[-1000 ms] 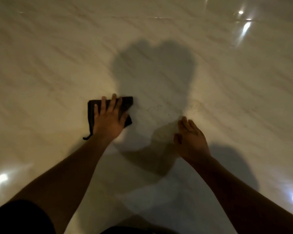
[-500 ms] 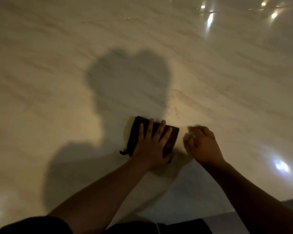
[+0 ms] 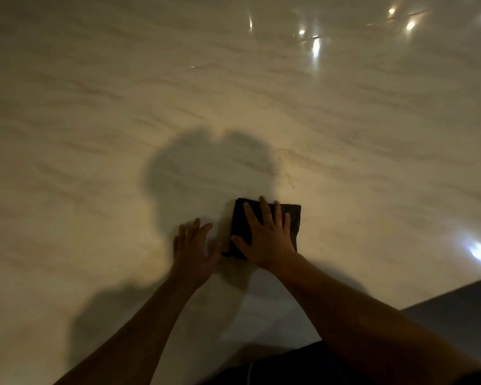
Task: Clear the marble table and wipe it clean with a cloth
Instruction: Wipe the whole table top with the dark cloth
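Observation:
A folded dark cloth lies flat on the pale marble table. My right hand presses on the cloth with straight, spread fingers and covers most of it. Just left of the cloth, my left hand lies with fingers spread on or just above the marble, slightly blurred, holding nothing. Both forearms reach in from the bottom of the view.
A few dark specks and a faint brownish smear sit on the marble just beyond the cloth. The table's near edge runs along the lower right, with dark floor past it. Light reflections glint at the top right and right.
The cloth passed from my left hand to my right hand, which now presses it. My left hand came off the cloth and sits to its left.

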